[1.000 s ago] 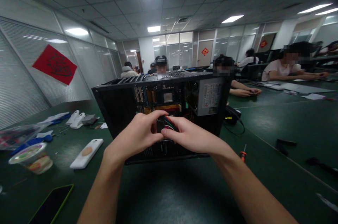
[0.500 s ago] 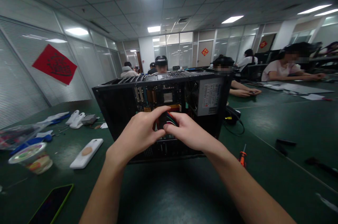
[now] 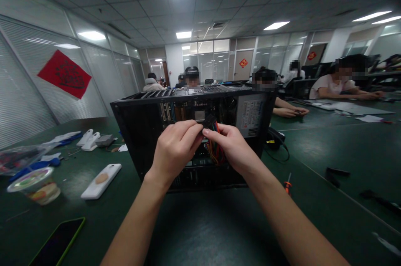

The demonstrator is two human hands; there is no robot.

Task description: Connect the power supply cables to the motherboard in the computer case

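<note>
Black plastic, ribbed at the end — the connector (image 3: 208, 122) sits pinched between both hands in front of the open computer case (image 3: 191, 132), with its bundle of coloured wires (image 3: 214, 152) trailing down into the case below the right hand (image 3: 230, 148). The left hand (image 3: 175, 149) is curled nearly closed, thumb and forefinger gripping the near side of the plug; the right hand is likewise closed on it from the other side, fingertips (image 3: 206, 131) meeting the left's. To handle it well, I judge the grip belongs on the plug body rather than the wires, kept square to the board so no pins bend. Room is tight inside: the power supply (image 3: 250, 114) crowds the upper right, and the case's metal rim runs just beside the knuckles — worth keeping wrists clear of that edge. Outside, the green table (image 3: 203, 232) offers open space toward the body; a small screwdriver (image 3: 287, 183) lies near the right forearm, a white phone case (image 3: 100, 181) well to the left.
</note>
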